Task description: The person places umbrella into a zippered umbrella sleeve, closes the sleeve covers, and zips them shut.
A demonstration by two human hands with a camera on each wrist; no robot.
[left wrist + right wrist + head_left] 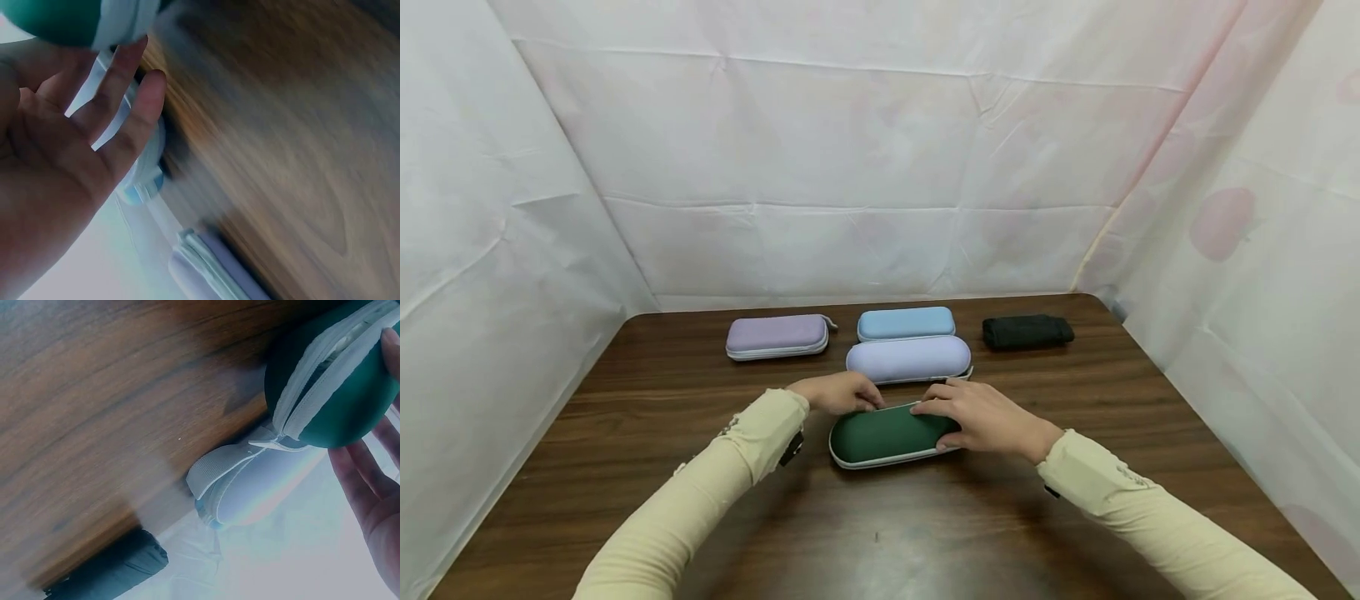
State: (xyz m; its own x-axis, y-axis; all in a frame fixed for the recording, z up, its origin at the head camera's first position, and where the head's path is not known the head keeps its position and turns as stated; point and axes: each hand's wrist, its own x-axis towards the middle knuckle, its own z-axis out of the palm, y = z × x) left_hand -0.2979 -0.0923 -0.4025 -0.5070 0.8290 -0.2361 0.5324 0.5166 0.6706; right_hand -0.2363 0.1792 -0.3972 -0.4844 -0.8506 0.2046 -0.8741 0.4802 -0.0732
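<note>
A green zip case (pixel 880 437), long and rounded at its ends, lies on the table with its pale zip band round the side. My right hand (pixel 988 419) grips its right end, thumb on the near side and fingers over the top. At the far edge, left of centre, my left hand (pixel 838 392) has its fingertips drawn in at the zip band; the case hides its thumb tip in the left wrist view, where the outer fingers (pixel 140 109) extend loosely. The right wrist view shows the zip band (pixel 334 362) parted at the right end, with something pale inside.
Just behind the green case lies a lavender zip case (pixel 910 357), with a light blue case (pixel 906 322) behind that. A purple case (pixel 777 333) lies at back left, and a black folded fabric bundle (pixel 1028 331) at back right. White sheeting (pixel 850 167) surrounds the wooden table.
</note>
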